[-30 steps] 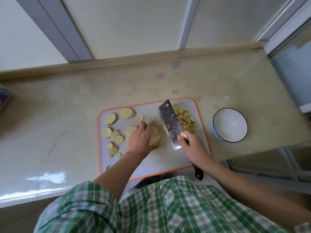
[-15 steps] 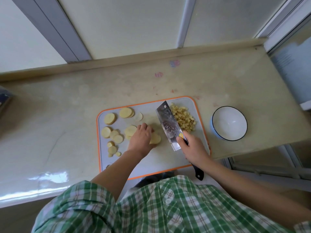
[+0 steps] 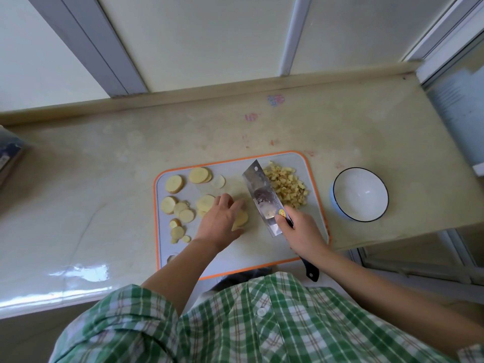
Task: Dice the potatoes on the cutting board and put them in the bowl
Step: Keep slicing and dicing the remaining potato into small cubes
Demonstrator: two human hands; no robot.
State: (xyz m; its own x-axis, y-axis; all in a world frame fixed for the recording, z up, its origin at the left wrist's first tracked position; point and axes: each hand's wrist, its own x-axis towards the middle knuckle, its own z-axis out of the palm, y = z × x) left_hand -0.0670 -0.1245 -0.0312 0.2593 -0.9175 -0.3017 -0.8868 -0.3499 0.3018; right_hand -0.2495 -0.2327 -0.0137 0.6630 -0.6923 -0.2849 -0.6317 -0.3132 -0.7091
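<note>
Looking down from the head view, the left hand holds the stacked slices at mid cutting board, fingers bent over them, thumb at their near edge. The right hand grips the cleaver by its handle, with the blade just right of the stack. Diced potato is heaped right of the blade, and loose slices lie on the board's left side. The bowl stands on the bench right of the board.
</note>
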